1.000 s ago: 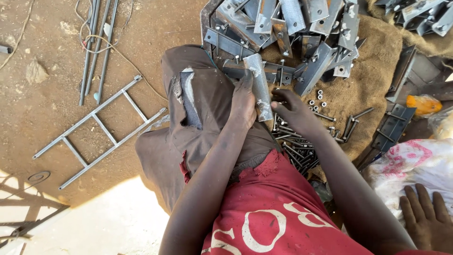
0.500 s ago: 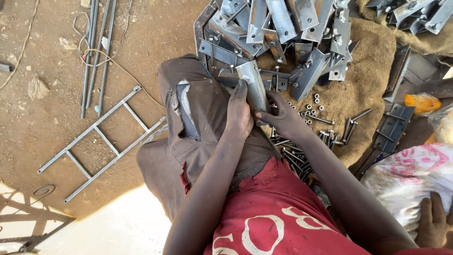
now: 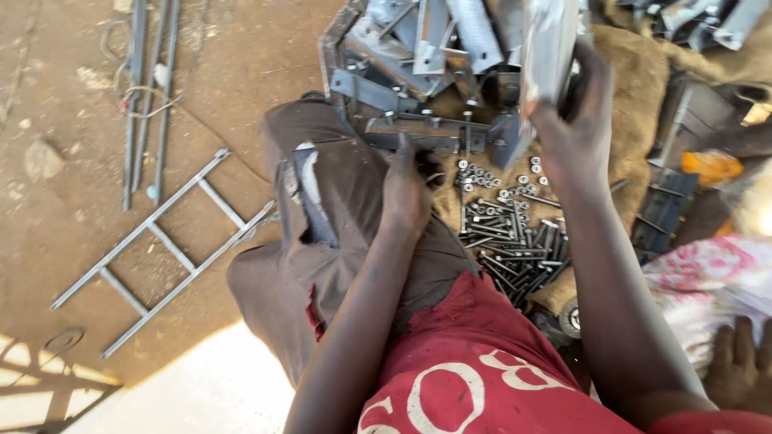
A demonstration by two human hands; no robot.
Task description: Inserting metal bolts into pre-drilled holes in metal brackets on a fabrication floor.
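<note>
The dirt floor point(image 3: 72, 209) carries a welded ladder frame point(image 3: 161, 249), set well aside to the left. Burlap point(image 3: 635, 104) keeps the bracket pile point(image 3: 418, 48) and bolts point(image 3: 507, 233) off the dirt, within reach. The right hand point(image 3: 575, 112) grips one bracket point(image 3: 549, 48) upright above the pile. The left hand point(image 3: 406, 193) rests on the knee, fingers loosely curled, holding nothing visible
</note>
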